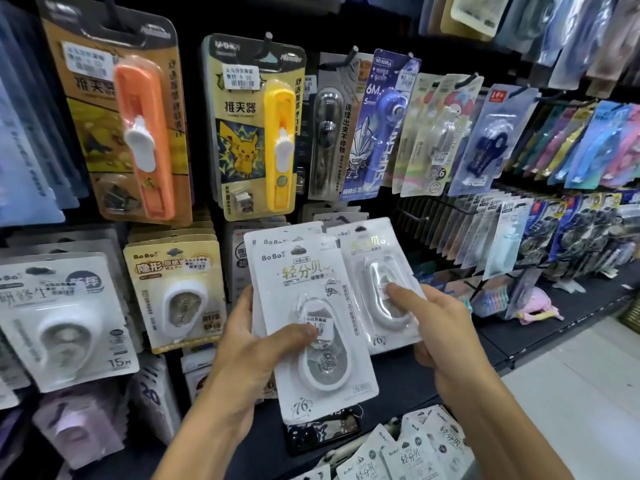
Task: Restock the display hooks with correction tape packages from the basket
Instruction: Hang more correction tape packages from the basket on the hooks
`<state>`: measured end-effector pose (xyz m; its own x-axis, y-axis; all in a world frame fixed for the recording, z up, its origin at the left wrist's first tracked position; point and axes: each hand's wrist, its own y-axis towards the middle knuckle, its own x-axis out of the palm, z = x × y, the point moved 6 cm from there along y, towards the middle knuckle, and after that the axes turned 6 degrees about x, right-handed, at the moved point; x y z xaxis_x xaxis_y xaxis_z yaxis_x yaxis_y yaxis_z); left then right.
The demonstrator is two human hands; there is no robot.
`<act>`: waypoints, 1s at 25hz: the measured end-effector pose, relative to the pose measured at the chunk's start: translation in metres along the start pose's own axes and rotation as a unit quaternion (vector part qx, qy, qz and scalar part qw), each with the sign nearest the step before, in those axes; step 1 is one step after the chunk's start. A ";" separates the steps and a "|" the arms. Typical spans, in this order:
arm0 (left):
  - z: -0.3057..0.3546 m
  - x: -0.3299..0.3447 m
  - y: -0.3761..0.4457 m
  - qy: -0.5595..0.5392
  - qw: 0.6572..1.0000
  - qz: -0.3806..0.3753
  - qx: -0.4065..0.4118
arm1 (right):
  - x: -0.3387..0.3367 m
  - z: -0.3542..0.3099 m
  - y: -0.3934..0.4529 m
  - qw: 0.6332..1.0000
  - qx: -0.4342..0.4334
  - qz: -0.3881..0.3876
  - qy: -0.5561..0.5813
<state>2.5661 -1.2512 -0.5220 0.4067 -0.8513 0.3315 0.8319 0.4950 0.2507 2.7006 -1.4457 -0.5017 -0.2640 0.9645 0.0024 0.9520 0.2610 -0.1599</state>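
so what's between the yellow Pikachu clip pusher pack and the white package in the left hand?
Head view: only a dark gap and the tops of hanging cards between the yellow pack and the held white package; left hand grips it.

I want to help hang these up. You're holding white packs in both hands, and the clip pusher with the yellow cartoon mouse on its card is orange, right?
Almost. The clip pusher on the cartoon mouse card is yellow, not orange; the orange one hangs on the card to its left. The head view shows this. The left hand and right hand do each hold white packs.
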 end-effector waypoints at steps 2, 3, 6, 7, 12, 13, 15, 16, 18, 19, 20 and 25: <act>-0.001 0.001 0.001 -0.004 1.000 -0.003 -0.003 | -0.007 0.005 -0.002 1.000 0.015 0.007 0.002; -0.002 0.001 0.001 -0.005 1.000 -0.003 -0.004 | -0.007 0.004 -0.001 1.000 0.016 0.013 0.004; -0.003 0.003 0.001 -0.009 1.000 0.003 -0.004 | 0.000 -0.002 0.008 0.998 0.015 0.045 0.027; -0.003 0.004 0.002 -0.011 1.000 0.004 -0.004 | 0.003 -0.005 0.009 0.998 0.016 0.043 0.042; -0.004 0.002 0.007 -0.017 0.999 0.037 0.012 | 0.012 -0.003 0.008 0.998 0.038 -0.020 0.040; -0.004 0.003 0.008 -0.016 0.999 0.041 0.015 | 0.015 0.000 0.003 0.998 0.028 -0.047 0.037; -0.005 0.005 0.009 -0.012 0.999 0.048 0.019 | 0.031 0.006 -0.015 0.987 -0.015 -0.156 0.018; -0.006 0.006 0.009 -0.010 0.998 0.051 0.020 | 0.040 0.010 -0.025 0.977 -0.041 -0.209 -0.006; -0.007 0.007 0.010 -0.008 0.998 0.053 0.016 | 0.048 0.015 -0.035 0.969 -0.070 -0.237 -0.015; -0.007 0.007 0.011 -0.009 0.999 0.051 0.014 | 0.047 0.015 -0.033 0.973 -0.062 -0.224 0.019; -0.007 0.005 0.011 -0.011 0.999 0.052 0.013 | 0.043 0.014 -0.028 0.976 -0.041 -0.202 0.067; 0.000 -0.004 0.011 0.000 0.996 0.074 0.039 | 0.006 0.007 -0.004 0.996 -0.005 -0.087 0.012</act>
<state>2.5741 -1.2426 -0.5208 0.5226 -0.7678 0.3708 0.7308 0.6273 0.2690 2.6937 -1.4412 -0.5079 -0.4220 0.9051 0.0524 0.8934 0.4250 -0.1453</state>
